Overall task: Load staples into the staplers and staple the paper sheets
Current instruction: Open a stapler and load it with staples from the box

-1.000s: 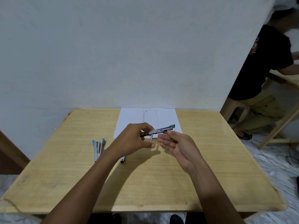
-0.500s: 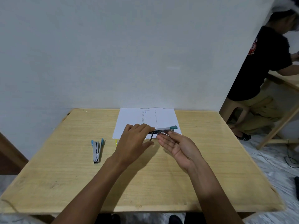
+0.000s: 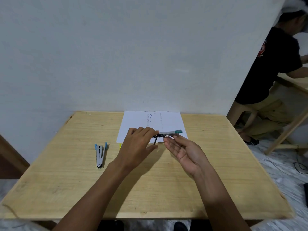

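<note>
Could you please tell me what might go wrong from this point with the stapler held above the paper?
1. The left hand pinches the teal-tipped stapler by its hinge end only, so it may slip and drop onto the paper sheet.
2. The fingertips of the right hand lie at the underside of the stapler, which looks opened. If it snaps shut, they could be pinched.

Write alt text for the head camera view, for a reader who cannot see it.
The left hand grips the rear of a green-tipped stapler while the open right hand touches it from below, above a wooden table. A paper sheet lies behind and a blue-tipped stapler to the left.
</note>
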